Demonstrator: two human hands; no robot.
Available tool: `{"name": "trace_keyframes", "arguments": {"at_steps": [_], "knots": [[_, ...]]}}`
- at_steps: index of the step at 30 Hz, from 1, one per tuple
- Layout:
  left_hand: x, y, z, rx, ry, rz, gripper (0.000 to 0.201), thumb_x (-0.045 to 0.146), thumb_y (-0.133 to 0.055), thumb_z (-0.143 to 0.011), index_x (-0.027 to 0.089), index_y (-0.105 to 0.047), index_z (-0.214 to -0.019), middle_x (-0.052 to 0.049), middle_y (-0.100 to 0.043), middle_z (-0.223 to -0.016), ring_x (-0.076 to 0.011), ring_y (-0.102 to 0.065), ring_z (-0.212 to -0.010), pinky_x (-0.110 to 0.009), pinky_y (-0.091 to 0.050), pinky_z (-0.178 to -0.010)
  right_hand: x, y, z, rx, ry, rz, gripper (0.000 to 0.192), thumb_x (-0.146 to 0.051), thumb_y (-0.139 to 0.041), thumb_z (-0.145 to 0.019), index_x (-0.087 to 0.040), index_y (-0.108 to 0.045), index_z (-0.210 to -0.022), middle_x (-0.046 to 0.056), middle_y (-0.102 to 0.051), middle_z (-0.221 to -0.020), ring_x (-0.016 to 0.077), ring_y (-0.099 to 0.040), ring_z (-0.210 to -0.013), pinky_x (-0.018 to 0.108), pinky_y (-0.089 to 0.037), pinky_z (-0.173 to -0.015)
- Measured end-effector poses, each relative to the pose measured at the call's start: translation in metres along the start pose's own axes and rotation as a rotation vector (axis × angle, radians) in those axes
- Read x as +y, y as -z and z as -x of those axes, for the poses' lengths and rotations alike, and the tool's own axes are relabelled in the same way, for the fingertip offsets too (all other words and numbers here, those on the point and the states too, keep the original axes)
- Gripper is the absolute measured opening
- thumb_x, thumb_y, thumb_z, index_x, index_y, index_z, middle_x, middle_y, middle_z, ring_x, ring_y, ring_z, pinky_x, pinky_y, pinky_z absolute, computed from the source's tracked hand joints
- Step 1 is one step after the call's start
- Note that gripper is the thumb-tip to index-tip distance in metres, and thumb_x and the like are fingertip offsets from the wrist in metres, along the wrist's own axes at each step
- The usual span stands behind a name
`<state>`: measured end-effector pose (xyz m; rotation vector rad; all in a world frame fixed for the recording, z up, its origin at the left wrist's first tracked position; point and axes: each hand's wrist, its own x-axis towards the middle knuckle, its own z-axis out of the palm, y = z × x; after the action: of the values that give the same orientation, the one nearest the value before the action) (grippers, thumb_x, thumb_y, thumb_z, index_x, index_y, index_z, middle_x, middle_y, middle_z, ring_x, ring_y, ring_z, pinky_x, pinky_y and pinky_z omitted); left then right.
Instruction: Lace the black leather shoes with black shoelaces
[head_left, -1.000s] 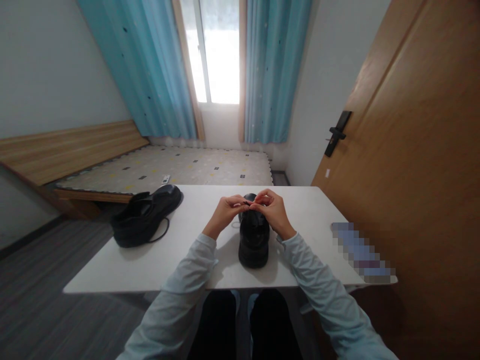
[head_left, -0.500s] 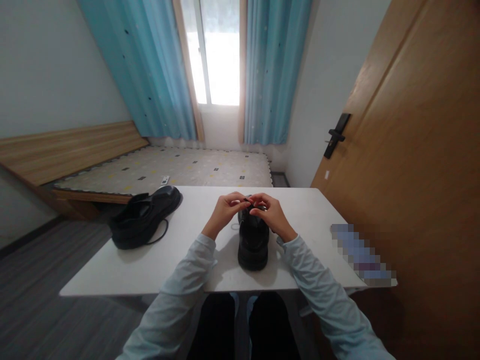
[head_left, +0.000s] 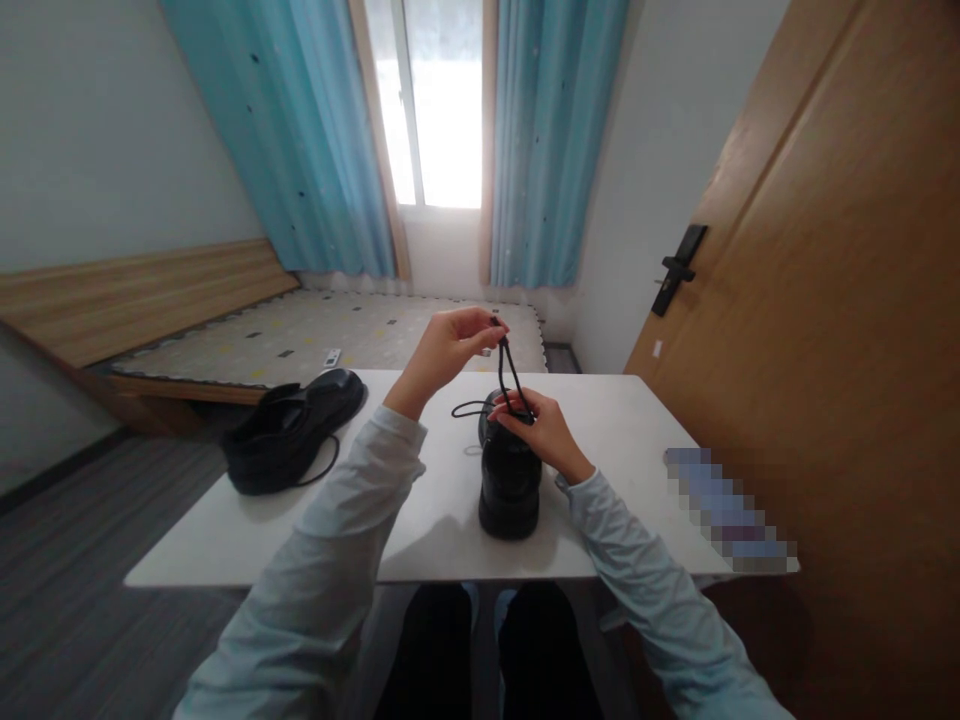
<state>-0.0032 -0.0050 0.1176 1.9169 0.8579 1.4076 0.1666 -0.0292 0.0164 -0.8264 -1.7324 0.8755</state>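
A black lace-up shoe (head_left: 510, 500) stands on the table in front of me, heel towards me. My left hand (head_left: 450, 348) is raised above it, thumb and fingers pinched on a black shoelace (head_left: 513, 368) that stretches down to the shoe in two strands. My right hand (head_left: 549, 432) is lower, over the shoe's opening, with its fingers closed around the lace where it meets the shoe. Another length of lace loops out to the left of the shoe. The lacing itself is partly hidden by my right hand.
A second black shoe (head_left: 277, 440) rests at the table's left edge, its lace trailing. The white table (head_left: 600, 520) carries a blurred flat item (head_left: 724, 510) at the right edge. Beyond are a bed (head_left: 360, 330) and, to the right, a wooden door (head_left: 847, 300).
My left hand has moved up from the shoe, drawing the lace up with it. My right hand has stayed low at the shoe. A loop of lace now shows on the left.
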Motion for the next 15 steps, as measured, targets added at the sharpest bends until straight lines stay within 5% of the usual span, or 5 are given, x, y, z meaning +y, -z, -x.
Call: {"name": "trace_keyframes", "arguments": {"at_steps": [9,15], "knots": [[0.031,0.018,-0.046,0.113,-0.117,0.093,0.024,0.028,-0.073,-0.072,0.009,-0.065,-0.085,-0.001,-0.065,-0.072,-0.0156,-0.069,-0.071,-0.022,-0.053,-0.057,0.008,0.001,-0.003,-0.038,0.035,-0.030,0.026,-0.028,-0.069,-0.074,-0.017,-0.061,-0.097,0.007,-0.073,-0.089,0.0198,-0.069,-0.087,0.036,-0.051,-0.084],[0.069,0.021,-0.052,0.032,-0.198,-0.116,0.027,0.035,-0.063,-0.079,0.009,-0.065,-0.083,0.001,-0.065,-0.073,-0.0174,-0.070,-0.071,-0.024,-0.053,-0.057,0.011,0.004,-0.004,-0.043,0.076,0.035,0.034,-0.028,-0.070,-0.072,-0.018,-0.059,-0.102,0.007,-0.071,-0.095,0.0201,-0.066,-0.091,0.036,-0.049,-0.087]]}}
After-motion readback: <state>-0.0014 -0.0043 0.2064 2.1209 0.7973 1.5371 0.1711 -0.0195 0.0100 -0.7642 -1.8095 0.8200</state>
